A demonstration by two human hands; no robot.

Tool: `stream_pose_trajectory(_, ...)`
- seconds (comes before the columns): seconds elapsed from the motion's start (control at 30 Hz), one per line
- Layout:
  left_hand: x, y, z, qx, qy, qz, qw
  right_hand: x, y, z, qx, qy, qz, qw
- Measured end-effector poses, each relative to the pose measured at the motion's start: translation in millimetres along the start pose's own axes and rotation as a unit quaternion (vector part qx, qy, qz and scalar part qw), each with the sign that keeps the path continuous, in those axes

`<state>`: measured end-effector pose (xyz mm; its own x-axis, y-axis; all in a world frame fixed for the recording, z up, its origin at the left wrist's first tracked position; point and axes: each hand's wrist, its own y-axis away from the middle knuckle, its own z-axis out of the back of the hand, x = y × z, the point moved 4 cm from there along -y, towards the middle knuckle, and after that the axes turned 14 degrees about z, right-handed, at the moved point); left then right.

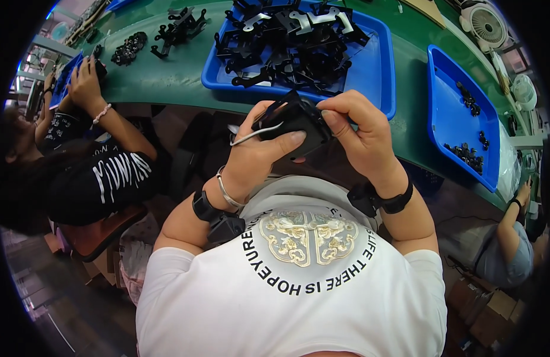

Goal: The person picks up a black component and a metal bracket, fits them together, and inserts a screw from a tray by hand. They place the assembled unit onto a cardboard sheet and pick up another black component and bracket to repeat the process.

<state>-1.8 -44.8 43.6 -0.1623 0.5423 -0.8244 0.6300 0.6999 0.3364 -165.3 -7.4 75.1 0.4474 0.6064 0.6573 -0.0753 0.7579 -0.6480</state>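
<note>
My left hand (254,152) is closed around a black box-shaped plastic housing (310,134), its thumb lying across the face toward me. A thin light-grey strip or cable (251,138) sticks out beside that thumb. At the housing's upper right corner, my right hand (367,134) pinches thumb and forefinger together. Whatever sits between those fingertips is too small to make out. The housing is held in the air, tilted, just before the near edge of the green table (180,95).
Beyond my hands stands a blue tray (387,89) heaped with black brackets (287,50). Another blue tray (434,113) at right holds small black parts (465,156). More black parts (178,31) lie at far left. People work on both sides; a fan (484,22) stands far right.
</note>
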Motion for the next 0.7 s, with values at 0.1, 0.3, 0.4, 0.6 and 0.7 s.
stream_pose_trajectory(0.1, 0, 0, 0, -0.006, 0.021, 0.032, 0.999, -4, 3, -1, 0.028, -0.034, -0.026, 0.999)
stream_pose_trajectory(0.3, -2, -1, 4, -0.016, 0.013, 0.039, 0.999, 1, -7, 5, 0.085, 0.002, 0.063, 0.994)
stream_pose_trajectory(0.4, -6, 1, 6, -0.036, -0.104, -0.022, 0.994, -3, -10, 3, 0.134, 0.046, 0.04, 0.989)
stream_pose_trajectory(0.6, -12, 6, -2, -0.057, -0.32, -0.197, 0.925, -15, 7, -5, 0.127, -0.023, -0.198, 0.972)
stream_pose_trajectory(0.7, -13, 8, 0, -0.055, -0.276, -0.176, 0.943, 2, 6, 5, 0.039, -0.022, -0.104, 0.994)
